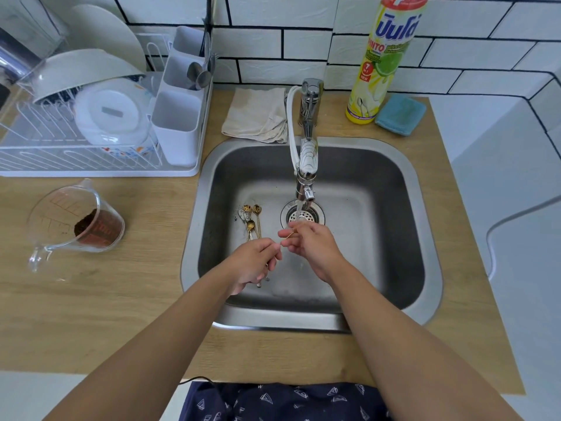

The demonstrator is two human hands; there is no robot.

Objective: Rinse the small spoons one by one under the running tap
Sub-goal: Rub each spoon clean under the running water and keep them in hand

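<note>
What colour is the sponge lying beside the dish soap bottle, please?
The sponge is light blue, seen in the head view, right of the yellow dish soap bottle.

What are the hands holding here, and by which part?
One small gold spoon. The left hand pinches its handle end; the right hand holds the bowl end under the tap's water.

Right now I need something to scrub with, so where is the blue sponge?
In the head view the blue sponge lies on the counter behind the sink's far right corner, just right of the yellow dish soap bottle.
</note>
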